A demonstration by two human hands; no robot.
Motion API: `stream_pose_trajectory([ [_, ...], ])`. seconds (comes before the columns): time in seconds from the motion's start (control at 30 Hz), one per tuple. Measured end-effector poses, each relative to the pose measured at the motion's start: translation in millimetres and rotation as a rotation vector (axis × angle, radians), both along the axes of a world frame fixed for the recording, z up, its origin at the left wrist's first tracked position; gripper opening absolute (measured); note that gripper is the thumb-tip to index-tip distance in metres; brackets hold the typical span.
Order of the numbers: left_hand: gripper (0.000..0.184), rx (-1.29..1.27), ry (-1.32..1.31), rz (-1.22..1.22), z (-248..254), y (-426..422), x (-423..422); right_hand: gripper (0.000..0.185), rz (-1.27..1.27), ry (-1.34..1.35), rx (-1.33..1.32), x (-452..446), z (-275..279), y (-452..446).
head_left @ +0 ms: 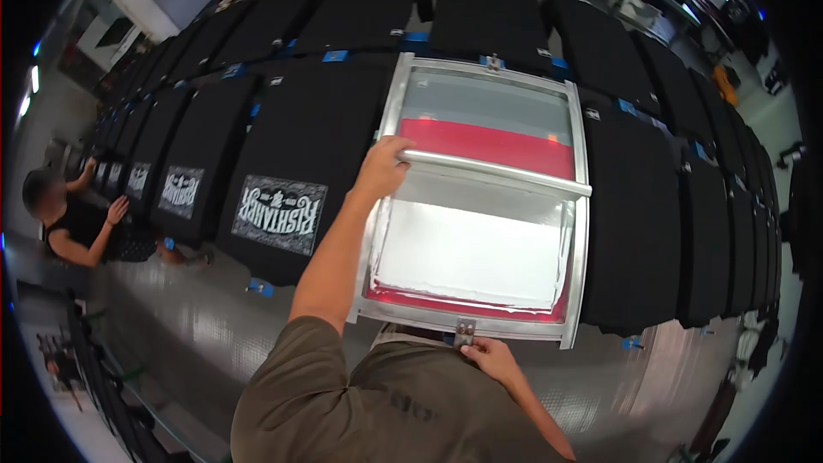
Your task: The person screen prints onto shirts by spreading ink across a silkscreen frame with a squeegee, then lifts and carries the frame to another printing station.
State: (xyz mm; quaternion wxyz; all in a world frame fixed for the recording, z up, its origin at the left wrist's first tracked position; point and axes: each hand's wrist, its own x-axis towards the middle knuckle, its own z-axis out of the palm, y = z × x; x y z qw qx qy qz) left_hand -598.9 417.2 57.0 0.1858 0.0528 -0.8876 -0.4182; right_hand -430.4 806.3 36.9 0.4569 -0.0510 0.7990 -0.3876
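Note:
A metal-framed printing screen (579, 291) lies over one of the black shirts in the middle, its lower mesh covered with white ink (471, 249). My left hand (384, 169) is closed round the left end of a long metal bar (497, 171) that crosses the screen. Below the screen's near edge, my right hand (493, 357) has its fingers at a small metal clamp (465, 332). Left of the screen lies a black shirt (300, 120) bearing a white printed design (280, 214).
Rows of black shirts on boards (634, 206) run to both sides and behind. At the far left a person (81, 223) reaches over printed shirts. Blue tabs (334, 56) show between the boards. A grey floor (206, 317) lies below.

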Motion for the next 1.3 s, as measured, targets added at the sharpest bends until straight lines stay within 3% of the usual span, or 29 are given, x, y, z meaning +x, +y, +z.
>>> stream_pose_trajectory([
  [0.1, 0.032, -0.051, -0.091, -0.065, 13, -5, -2, 0.043, 0.506, -0.039, 0.145, -62, 39, -4],
  [0.13, 0.033, -0.104, -0.128, -0.094, 14, -9, -4, 0.041, 0.473, 0.021, 0.072, -91, 69, -6],
  [0.17, 0.033, -0.097, -0.131, -0.116, 15, -10, -5, 0.039, 0.206, 0.052, 0.135, -118, 90, -14],
  [0.2, 0.034, -0.193, -0.129, -0.14, 17, -10, -6, 0.043, 0.113, 0.518, 0.041, -146, 66, -7],
  [0.23, 0.035, -0.289, -0.125, -0.162, 20, -10, -7, 0.051, -0.01, 0.822, 0.135, -177, 74, -13],
  [0.3, 0.034, -0.336, -0.131, -0.187, 27, -7, -7, 0.071, 0.176, 1.417, 0.42, -240, 86, -21],
  [0.37, 0.034, -0.523, -0.224, -0.181, 25, -6, -3, 0.052, 0.269, 1.55, 0.466, -282, 46, -3],
  [0.4, 0.027, -0.514, -0.112, -0.161, 20, -2, 6, 0.052, 0.271, 1.536, 0.472, -283, 38, 2],
  [0.47, 0.024, -0.602, -0.052, -0.152, -1, 8, 35, 0.026, 0.316, 1.343, 0.462, -268, 17, 16],
  [0.5, 0.021, -0.697, 0.028, -0.128, -12, 15, 52, 0.011, 0.331, 1.419, 0.449, -249, 4, 21],
  [0.6, 0.022, -0.685, 0.011, -0.16, -27, 47, 124, 0.017, 0.282, 1.475, 0.382, -183, -25, 43],
  [0.77, 0.032, -0.573, -0.141, -0.239, 28, 66, 203, 0.028, 0.321, 1.28, 0.202, -115, 46, 77],
  [0.83, 0.031, -0.537, -0.224, -0.248, 43, 70, 215, 0.027, 0.341, 1.288, 0.174, -101, 66, 82],
  [0.9, 0.031, -0.515, -0.318, -0.264, 46, 72, 215, 0.025, 0.368, 1.091, 0.283, -96, 72, 83],
  [1.0, 0.029, -0.457, -0.46, -0.274, 51, 70, 202, 0.021, 0.302, 1.172, 0.155, -105, 66, 74],
  [1.07, 0.028, -0.416, -0.524, -0.272, 49, 73, 200, 0.019, 0.329, 1.084, 0.233, -106, 55, 79],
  [1.1, 0.026, -0.512, -0.49, -0.25, 47, 78, 205, 0.017, 0.349, 1.005, 0.315, -106, 48, 83],
  [1.17, 0.026, -0.654, -0.35, -0.201, 27, 80, 220, 0.013, 0.278, 1.209, 0.246, -81, 33, 92],
  [1.23, 0.025, -0.581, -0.217, -0.111, 12, 88, 228, 0.011, 0.181, 1.337, 0.196, -70, 16, 92],
  [1.3, 0.021, -0.657, -0.06, -0.102, -6, 76, 193, 0.011, 0.22, 1.373, 0.322, -99, 1, 90],
])
